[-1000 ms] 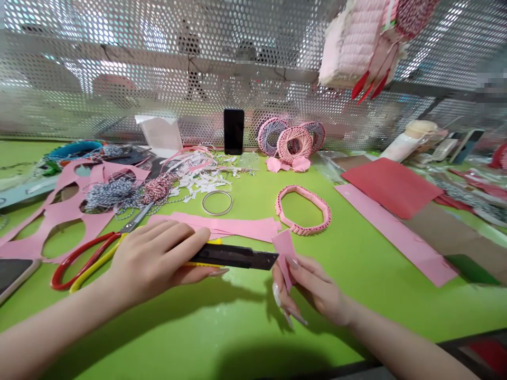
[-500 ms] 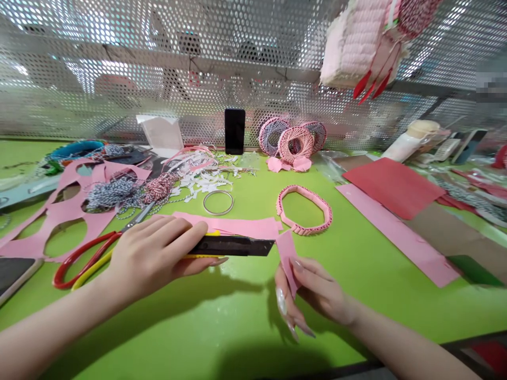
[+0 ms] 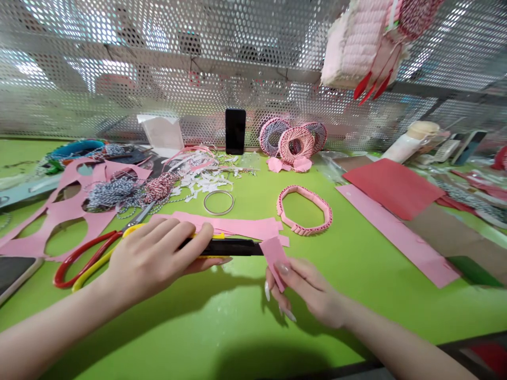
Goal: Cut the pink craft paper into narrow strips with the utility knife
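Note:
My left hand [image 3: 158, 253] is wrapped round a yellow and black utility knife [image 3: 225, 246], its blade end pointing right. A small pink paper strip [image 3: 273, 256] is pinched in my right hand [image 3: 309, 287], and its upper end covers the tip of the blade. Beyond the knife, longer pink strips [image 3: 245, 227] lie flat on the green table [image 3: 222, 327]. Just behind those rests a thin metal ring [image 3: 218, 203]. A pink pleated ring [image 3: 304, 210] stands on the table past my right hand. Red-and-yellow-handled scissors [image 3: 89, 258] lie beside my left wrist.
Cut-out pink sheets [image 3: 65, 216], balls of twine [image 3: 111, 192] and white scraps [image 3: 206, 171] cover the left. An upright phone [image 3: 235, 132] and woven pink discs [image 3: 295, 143] line the perforated metal screen [image 3: 253, 63]. Red paper [image 3: 392, 184] and a long pink strip [image 3: 400, 235] lie right.
My right hand has moved left and slightly up with the small strip, which now overlaps the blade tip. The knife has stayed nearly in place, shifting slightly.

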The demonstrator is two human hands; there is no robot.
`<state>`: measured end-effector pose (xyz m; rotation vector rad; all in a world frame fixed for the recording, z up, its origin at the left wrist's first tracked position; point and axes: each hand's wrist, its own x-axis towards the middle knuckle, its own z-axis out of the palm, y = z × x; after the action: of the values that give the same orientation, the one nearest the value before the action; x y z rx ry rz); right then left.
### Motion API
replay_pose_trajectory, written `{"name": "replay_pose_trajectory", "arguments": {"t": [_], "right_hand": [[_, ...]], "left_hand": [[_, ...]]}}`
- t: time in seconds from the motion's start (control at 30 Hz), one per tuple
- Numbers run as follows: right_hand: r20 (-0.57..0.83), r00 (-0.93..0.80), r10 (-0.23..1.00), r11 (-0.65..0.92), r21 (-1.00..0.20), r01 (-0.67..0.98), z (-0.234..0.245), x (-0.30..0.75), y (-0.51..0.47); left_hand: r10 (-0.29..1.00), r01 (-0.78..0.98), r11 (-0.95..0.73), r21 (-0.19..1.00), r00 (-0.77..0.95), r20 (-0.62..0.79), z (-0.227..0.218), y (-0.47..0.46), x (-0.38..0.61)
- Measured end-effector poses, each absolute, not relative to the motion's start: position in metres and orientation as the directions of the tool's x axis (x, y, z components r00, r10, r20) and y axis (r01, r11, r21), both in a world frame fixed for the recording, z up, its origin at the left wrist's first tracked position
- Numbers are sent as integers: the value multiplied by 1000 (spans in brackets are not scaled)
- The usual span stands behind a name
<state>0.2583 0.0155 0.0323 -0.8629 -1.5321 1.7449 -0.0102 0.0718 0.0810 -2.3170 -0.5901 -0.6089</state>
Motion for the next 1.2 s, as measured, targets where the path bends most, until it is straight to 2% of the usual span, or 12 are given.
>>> {"name": "replay_pose_trajectory", "arguments": {"t": [0.17,0.5,0.57,0.63,0.67,0.73,0.77,0.83,0.9,1.0,1.1,1.2], "right_hand": [[-143,-632,761,-108,-990,93,31,257,14],[-172,-636,753,-167,-984,70,37,260,17],[-201,-652,731,-175,-979,105,37,259,15],[-248,-715,654,-174,-969,177,34,256,12],[-268,-732,627,-175,-963,204,32,255,11],[-265,-701,662,-167,-964,207,29,253,12],[-241,-655,716,-158,-970,184,27,252,14],[-191,-571,798,-127,-980,152,27,252,18],[-168,-566,807,-85,-982,170,30,252,21],[-188,-616,765,-30,-966,258,34,250,22],[-218,-664,715,18,-944,329,34,247,21],[-230,-700,676,51,-933,356,32,245,21]], "left_hand": [[240,539,-697,-473,797,555,74,75,-12],[334,638,-629,-444,737,587,67,66,0],[393,677,-614,-407,709,586,69,71,-5],[534,787,-534,-310,598,598,77,79,-14],[616,864,-447,-232,486,620,81,84,-20],[717,949,-312,-36,260,647,91,91,-28],[760,939,-332,86,212,615,94,92,-29],[835,839,-437,324,244,493,94,90,-22],[868,699,-496,515,377,324,88,84,-8],[882,574,-358,737,466,66,74,72,16],[864,510,-173,842,489,-119,63,64,28],[849,491,-137,861,506,-154,57,60,29]]}}
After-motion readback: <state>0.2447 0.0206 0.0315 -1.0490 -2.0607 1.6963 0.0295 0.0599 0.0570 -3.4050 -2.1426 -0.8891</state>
